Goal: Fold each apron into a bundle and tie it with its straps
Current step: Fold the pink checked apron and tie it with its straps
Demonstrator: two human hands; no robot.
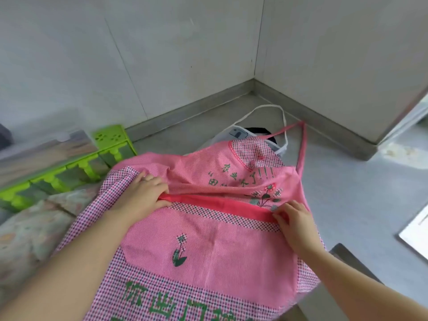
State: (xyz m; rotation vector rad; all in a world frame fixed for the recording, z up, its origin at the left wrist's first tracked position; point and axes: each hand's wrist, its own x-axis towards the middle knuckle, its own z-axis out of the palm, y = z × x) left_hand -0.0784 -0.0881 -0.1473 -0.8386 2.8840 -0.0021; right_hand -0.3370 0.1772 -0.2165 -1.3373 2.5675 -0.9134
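- Lying nearest, the lower part of a pink checked cloth apron (pixel 208 295) with green printed characters spreads flat over the grey bench (pixel 347 205); its hem runs out of view at the bottom.
- A square pink pocket (pixel 231 246) with a small green flower sits mid-apron, and a red fabric band (pixel 220 206) runs along its top edge.
- The left hand (pixel 143 193) rests on the apron at the band's left end. Its fingers (pixel 159 188) are curled close, pinching the red fabric against the thumb.
- The right hand (pixel 293 218) is at the band's right end, its fingers (pixel 281 217) bent narrow and gripping the band's edge.
- Beyond the hands the apron's bib (pixel 231 167) lies rumpled, and its thin pink neck strap (pixel 302 147) loops toward the wall corner.
- To the left, a pale floral cloth (pixel 27 228) lies beside the apron, with a bright green plastic rack (pixel 69 167) past it.
- At the right edge a flat white object (pixel 414 230) lies apart from the apron.
- Behind the bib sits a white plastic bag (pixel 238 133) with something dark inside; whether it touches the bib I cannot tell.
- Farthest, pale walls (pixel 162 54) meet in a corner.
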